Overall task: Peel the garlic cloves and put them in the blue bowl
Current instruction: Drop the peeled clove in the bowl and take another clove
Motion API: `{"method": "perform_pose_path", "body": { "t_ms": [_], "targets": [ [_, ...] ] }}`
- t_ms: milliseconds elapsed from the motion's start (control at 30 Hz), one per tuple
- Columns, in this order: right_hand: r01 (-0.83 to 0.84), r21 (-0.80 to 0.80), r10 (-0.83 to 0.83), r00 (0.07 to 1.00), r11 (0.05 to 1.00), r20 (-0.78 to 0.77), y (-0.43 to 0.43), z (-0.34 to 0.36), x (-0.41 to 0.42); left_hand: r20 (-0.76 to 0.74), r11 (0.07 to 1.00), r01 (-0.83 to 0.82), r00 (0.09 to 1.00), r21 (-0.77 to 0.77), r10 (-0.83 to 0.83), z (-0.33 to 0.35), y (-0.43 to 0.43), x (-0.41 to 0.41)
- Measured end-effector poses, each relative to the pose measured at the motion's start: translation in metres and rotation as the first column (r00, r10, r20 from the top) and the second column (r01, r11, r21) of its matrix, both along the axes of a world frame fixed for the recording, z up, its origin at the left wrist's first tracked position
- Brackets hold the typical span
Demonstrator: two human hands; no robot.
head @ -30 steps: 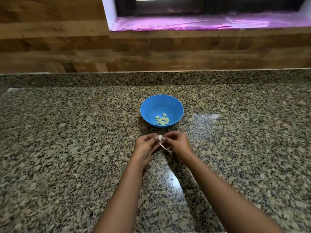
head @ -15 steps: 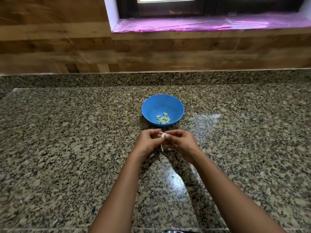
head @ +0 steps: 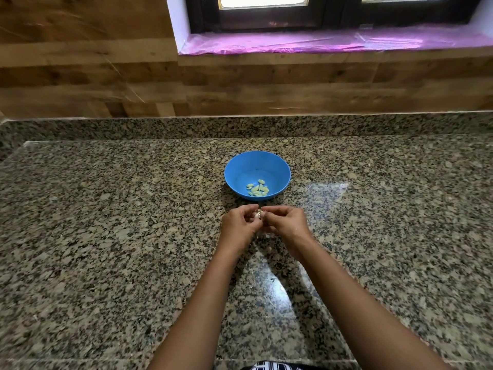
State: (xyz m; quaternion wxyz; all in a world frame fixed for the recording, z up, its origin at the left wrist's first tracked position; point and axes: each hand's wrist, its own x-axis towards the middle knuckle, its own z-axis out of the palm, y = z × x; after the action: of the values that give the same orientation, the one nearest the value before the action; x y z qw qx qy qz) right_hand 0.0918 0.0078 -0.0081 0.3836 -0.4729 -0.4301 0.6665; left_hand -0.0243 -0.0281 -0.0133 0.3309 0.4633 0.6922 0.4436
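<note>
Left hand (head: 238,226) and right hand (head: 287,224) pinch a garlic clove (head: 257,215), axis hidden, near blue bowl (head: 234,168) on granite desk (head: 106,236).

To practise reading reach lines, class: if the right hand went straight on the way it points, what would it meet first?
Probably the left hand: the right hand points toward it, both pinching the clove between them. The bowl sits farther back, seemingly off that line.
</note>
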Motion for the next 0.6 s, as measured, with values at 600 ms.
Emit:
{"method": "perform_pose_path", "body": {
  "t_ms": [600],
  "targets": [
    [-0.018, -0.066, 0.028, 0.986, 0.998, 0.166, 0.01, -0.018, -0.029, 0.243, 0.963, -0.243, 0.933, -0.115, 0.264, -0.032, 0.0, -0.027]
  ]
}}
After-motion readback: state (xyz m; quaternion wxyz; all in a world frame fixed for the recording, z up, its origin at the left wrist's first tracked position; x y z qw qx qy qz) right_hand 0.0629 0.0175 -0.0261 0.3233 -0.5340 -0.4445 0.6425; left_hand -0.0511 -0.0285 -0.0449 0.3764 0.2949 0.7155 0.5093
